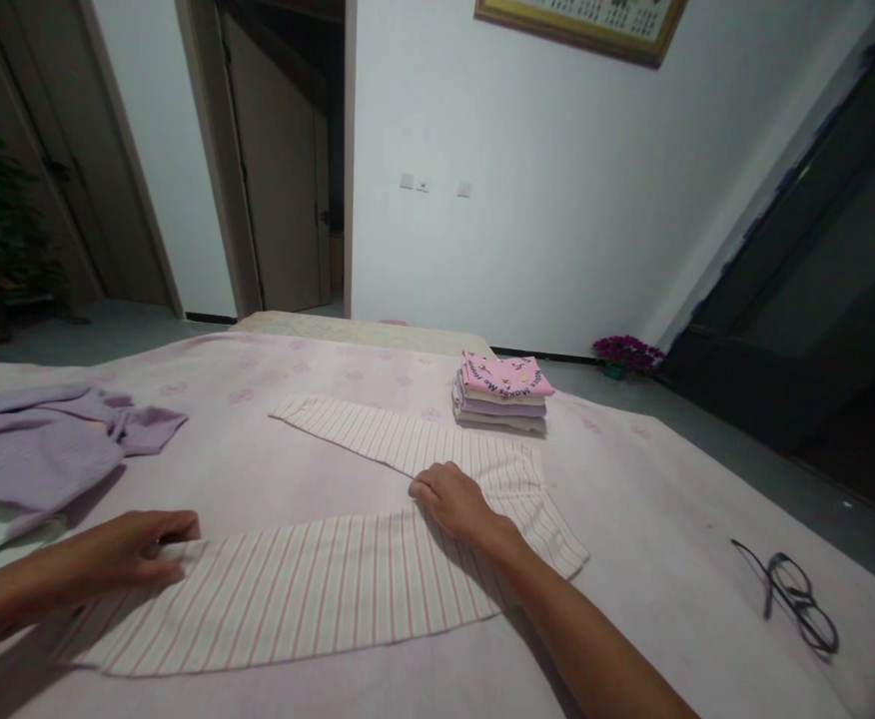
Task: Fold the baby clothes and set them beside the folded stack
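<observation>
Red-and-white striped trousers lie spread on the pink bedspread, the waistband to the right and the two legs fanned out to the left. My left hand is at the end of the nearer leg, thumb and fingers apart over the cloth edge. At the crotch, where the legs meet, my right hand rests with its fingers curled and closed on the fabric. Its fingertips are partly hidden. The farther leg lies flat beyond my hands.
A folded clothes stack, pink on top, sits beyond the waistband. Crumpled purple garments lie at the left. Black eyeglasses rest on the bedspread at the right. Behind stand a wall and a partly open door.
</observation>
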`<state>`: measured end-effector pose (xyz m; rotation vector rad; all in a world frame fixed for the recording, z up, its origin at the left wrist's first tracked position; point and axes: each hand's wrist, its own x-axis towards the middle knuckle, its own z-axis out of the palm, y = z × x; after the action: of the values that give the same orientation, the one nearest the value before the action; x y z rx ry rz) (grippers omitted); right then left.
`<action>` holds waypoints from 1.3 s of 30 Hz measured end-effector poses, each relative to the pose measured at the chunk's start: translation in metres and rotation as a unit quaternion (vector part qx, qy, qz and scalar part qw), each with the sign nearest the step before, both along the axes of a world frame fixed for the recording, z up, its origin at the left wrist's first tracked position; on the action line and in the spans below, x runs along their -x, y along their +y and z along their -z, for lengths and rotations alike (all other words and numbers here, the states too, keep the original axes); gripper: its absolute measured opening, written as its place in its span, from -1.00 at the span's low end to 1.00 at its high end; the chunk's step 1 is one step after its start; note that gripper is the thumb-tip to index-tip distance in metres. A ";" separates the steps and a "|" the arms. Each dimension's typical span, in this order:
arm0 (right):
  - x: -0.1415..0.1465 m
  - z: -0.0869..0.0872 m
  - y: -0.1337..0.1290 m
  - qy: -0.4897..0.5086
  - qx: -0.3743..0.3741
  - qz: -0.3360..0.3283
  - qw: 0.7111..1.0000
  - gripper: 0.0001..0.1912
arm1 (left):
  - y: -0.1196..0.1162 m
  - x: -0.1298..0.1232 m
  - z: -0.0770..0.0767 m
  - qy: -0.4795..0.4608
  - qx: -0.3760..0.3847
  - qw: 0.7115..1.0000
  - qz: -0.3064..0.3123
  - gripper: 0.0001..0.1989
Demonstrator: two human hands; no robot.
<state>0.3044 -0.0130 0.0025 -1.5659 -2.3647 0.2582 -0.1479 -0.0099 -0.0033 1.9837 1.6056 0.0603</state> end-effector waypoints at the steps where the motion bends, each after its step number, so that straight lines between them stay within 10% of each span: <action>1: 0.000 -0.004 0.004 -0.013 0.011 -0.003 1.000 -0.81 | -0.001 -0.001 -0.001 0.003 0.005 1.000 0.008 -0.76; 8: -0.003 -0.012 0.010 -0.081 0.027 -0.082 0.993 -0.96 | -0.014 0.003 -0.007 -0.076 0.031 0.997 -0.001 -0.69; 16: 0.006 0.018 -0.007 -0.023 -0.098 0.058 0.993 -0.89 | -0.005 0.027 0.027 0.038 -0.061 0.995 -0.067 -0.61; 21: 0.032 0.018 -0.038 0.001 -0.089 0.051 0.995 -0.48 | -0.016 -0.046 0.024 0.056 -0.314 0.947 0.032 -0.52; 26: 0.043 0.019 -0.065 -0.018 -0.001 0.010 1.000 -0.29 | -0.041 -0.140 0.048 0.005 -0.350 0.913 0.208 -0.39; 39: -0.097 0.040 -0.059 -0.165 0.056 0.263 0.949 -0.24 | -0.050 -0.100 0.054 0.097 -0.340 0.907 0.230 -0.32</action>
<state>0.4014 -0.0720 -0.0373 -2.3779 -2.0637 0.0088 -0.0483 -0.0595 -0.0576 2.9520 1.2756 0.2785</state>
